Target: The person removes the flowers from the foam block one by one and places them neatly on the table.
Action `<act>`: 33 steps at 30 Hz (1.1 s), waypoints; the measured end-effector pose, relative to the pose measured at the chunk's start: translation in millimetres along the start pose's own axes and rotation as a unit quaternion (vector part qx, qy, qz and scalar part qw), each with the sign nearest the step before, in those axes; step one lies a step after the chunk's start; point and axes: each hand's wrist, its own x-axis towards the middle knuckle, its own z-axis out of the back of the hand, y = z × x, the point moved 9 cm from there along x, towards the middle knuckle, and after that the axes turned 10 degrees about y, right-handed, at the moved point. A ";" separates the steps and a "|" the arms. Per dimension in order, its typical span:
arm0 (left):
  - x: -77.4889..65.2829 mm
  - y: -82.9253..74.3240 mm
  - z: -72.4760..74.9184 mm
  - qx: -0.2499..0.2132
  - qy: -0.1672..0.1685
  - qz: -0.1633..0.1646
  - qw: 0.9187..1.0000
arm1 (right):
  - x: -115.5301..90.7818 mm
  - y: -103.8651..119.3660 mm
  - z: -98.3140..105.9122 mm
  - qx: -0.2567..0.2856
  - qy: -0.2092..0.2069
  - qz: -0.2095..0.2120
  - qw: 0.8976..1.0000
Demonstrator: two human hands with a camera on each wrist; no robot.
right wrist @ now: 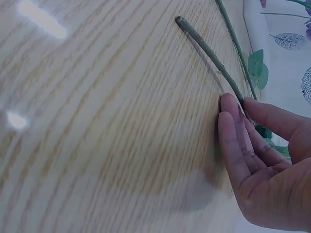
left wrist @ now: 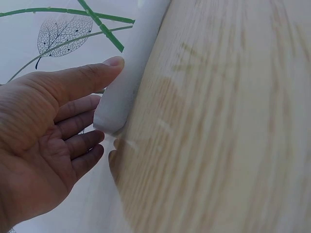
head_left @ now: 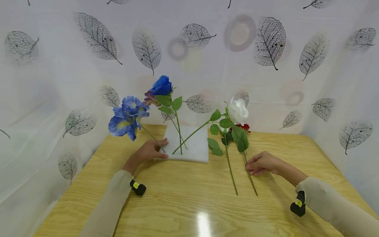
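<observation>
My left hand (head_left: 149, 150) rests at the left front corner of a white foam block (head_left: 195, 149), its thumb at the front edge and the other fingers at the left side. A blue iris (head_left: 125, 117), a blue rose (head_left: 162, 85) and a white rose (head_left: 238, 111) lean out from stems that meet the foam. Over at the right, my right hand (head_left: 263, 163) pinches a green flower stem (right wrist: 209, 51) between thumb and fingers, its lower end sticking out toward me. Leaves and the white rose partly hide that stem's flower head.
Left of the held stem, another green stem (head_left: 231, 172) lies on the wooden table (head_left: 165, 197). A red flower (head_left: 245, 127) shows behind the leaves. A purplish flower (head_left: 151, 98) stands beside the blue rose. A leaf-patterned curtain (head_left: 195, 65) hangs behind the table.
</observation>
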 end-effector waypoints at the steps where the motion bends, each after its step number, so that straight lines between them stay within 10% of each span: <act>1: 0.0 0.6 0.0 -0.008 0.002 0.005 1.000 | -0.2 0.1 0.2 -0.001 0.000 -0.001 1.000; 18: -0.2 0.8 0.0 -0.011 0.004 0.010 1.000 | -7.9 11.7 6.7 -0.043 -0.034 -0.012 0.998; 33: 0.5 1.6 0.0 -0.017 0.004 0.014 1.000 | 21.7 51.2 1.3 0.003 -0.077 0.094 0.993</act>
